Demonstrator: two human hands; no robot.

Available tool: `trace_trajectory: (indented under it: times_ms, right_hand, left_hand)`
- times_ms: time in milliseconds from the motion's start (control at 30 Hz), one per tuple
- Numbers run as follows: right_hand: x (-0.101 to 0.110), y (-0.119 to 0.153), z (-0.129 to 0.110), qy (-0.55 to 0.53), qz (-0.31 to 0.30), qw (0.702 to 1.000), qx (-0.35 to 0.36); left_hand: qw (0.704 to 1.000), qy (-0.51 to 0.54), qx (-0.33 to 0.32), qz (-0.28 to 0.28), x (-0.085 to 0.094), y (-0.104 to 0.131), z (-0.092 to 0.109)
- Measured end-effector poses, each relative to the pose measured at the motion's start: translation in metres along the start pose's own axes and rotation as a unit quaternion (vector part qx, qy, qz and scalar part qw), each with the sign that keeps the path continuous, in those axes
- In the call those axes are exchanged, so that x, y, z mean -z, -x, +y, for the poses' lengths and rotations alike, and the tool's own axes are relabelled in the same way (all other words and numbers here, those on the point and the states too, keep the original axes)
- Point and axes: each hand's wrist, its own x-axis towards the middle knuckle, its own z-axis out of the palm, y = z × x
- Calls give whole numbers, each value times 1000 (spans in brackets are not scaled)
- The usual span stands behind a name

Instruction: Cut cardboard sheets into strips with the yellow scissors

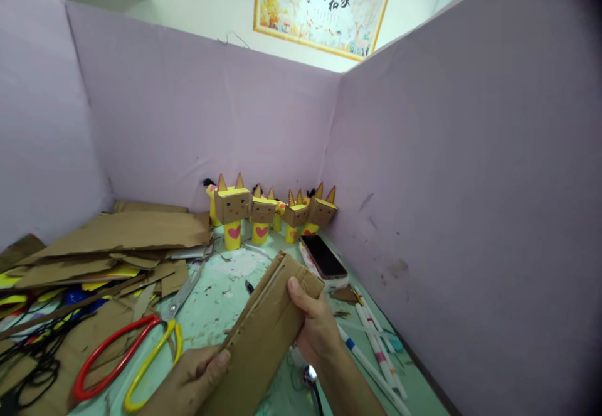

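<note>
A folded piece of brown cardboard (pixel 266 341) is held slantwise above the green table, low in the middle of the view. My left hand (pixel 200 369) grips its lower left edge, thumb on top. On the upper right edge my right hand (pixel 313 319) is closed, its thumb pressed on the face of the cardboard. To the left lie large scissors (pixel 172 312) with one red and one yellow handle. A dark pen tip (pixel 249 287) shows just behind the cardboard.
Cardboard sheets (pixel 126 231) and black cords (pixel 42 347) are piled at left. Yellow figures with box heads (pixel 232 209) stand at the back. A phone (pixel 324 256) and white pens (pixel 376 347) lie at right. Lilac partitions (pixel 211 108) enclose the table (pixel 226 284).
</note>
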Motion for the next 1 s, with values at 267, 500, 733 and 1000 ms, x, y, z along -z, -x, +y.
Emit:
trace_trajectory:
  times_ms: [267,500,733,1000]
  right_hand:
    - [-3,1,0,-16,11,1000,8]
    - [-3,-3,4,-14,54,998,-13]
    - [-2,1,6,18,-8,1000,-8]
    - [-3,6,29,124,-98,986,-46]
  left_hand:
    - [997,65,-3,-46,-1,-1,-15]
    - [995,79,-37,-52,-4,1,-12]
    - [992,118,-27,-28,-7,4,-10]
    - [985,91,-29,146,15,-4,4]
